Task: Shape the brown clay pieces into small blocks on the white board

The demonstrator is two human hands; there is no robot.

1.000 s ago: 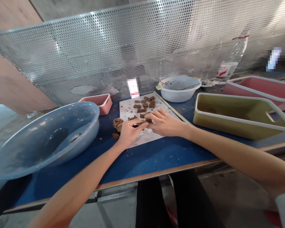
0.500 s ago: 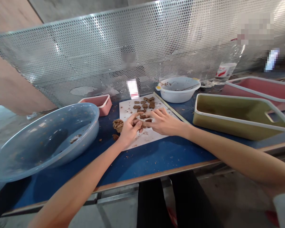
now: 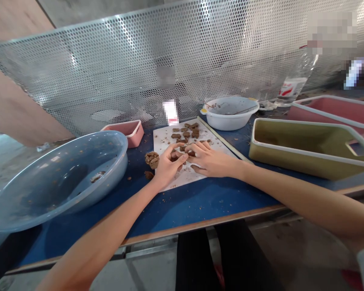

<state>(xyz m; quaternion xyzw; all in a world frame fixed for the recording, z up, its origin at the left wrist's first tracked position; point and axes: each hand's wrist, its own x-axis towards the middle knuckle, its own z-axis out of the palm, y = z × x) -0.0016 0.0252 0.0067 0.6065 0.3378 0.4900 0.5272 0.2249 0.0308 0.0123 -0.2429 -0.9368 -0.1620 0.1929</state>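
Note:
A sheet of white paper (image 3: 162,139) lies on the blue tabletop, with several small brown clay pieces (image 3: 176,136) on its far half. My left hand (image 3: 169,163) curls its thumb and fingers round a brown clay piece (image 3: 176,155) low over the paper. The fingers of my right hand (image 3: 210,159) bend down onto the same piece from the other side, its thumb a little apart. Much of the piece is hidden by my fingers. Beside my left hand sits a rough brown clay lump (image 3: 152,159), with a smaller bit (image 3: 149,175) in front of it.
A large blue basin (image 3: 109,178) stands tilted at left, near a small pink box (image 3: 136,137). A pale stick (image 3: 221,139) lies along the paper's right side. Further right are a white bowl (image 3: 230,121), an olive bin (image 3: 291,157), a pink bin and a plastic bottle (image 3: 293,87). Perforated metal screen (image 3: 109,72) behind.
My right hand has shifted slightly right and its thumb has come away from the fingers. My left hand stays almost in place at the clay piece. The view has turned a little.

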